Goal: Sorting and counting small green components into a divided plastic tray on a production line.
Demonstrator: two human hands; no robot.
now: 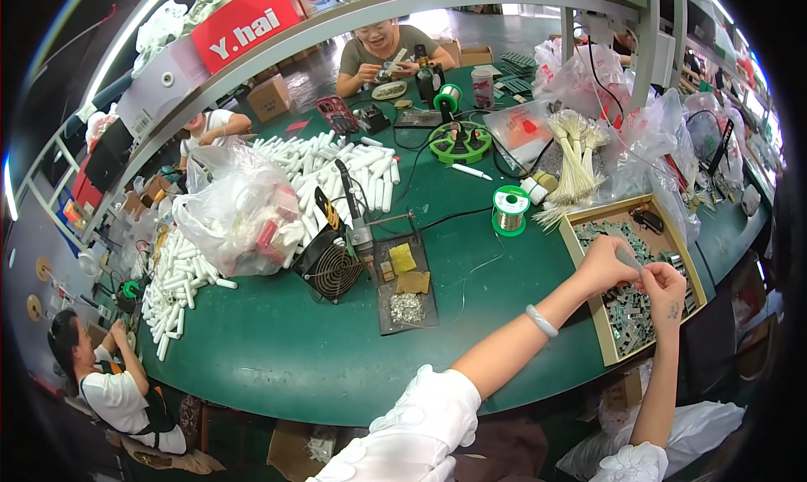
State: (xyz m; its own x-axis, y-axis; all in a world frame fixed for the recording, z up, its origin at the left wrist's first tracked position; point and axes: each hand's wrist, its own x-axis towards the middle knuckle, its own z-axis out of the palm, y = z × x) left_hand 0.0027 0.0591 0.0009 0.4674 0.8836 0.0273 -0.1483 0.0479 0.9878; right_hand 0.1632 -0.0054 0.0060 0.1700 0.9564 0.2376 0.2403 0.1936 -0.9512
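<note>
Both of my hands are close together above a shallow cardboard tray (pixel 598 324) filled with small green circuit boards (pixel 626 314). My left hand (pixel 607 265), with a pale bangle on its wrist, is closed in a pinch on a small grey-green strip (pixel 627 257). Its kind is too small to tell. Just beside it, my right hand (pixel 665 285) has its thumb and fingers pressed together at the strip's lower end. Whatever lies between those fingertips is hidden. A dark object (pixel 648 221) rests in the tray's far corner.
Left of the tray stands a solder spool (pixel 510 210). A soldering iron stand (pixel 407 284) with a small fan (pixel 334 268) occupies the table's middle. White tubes (pixel 361 175) pile up behind a plastic bag (pixel 239 217). Wire bundles (pixel 576 158) lie beyond the tray. Other people sit around.
</note>
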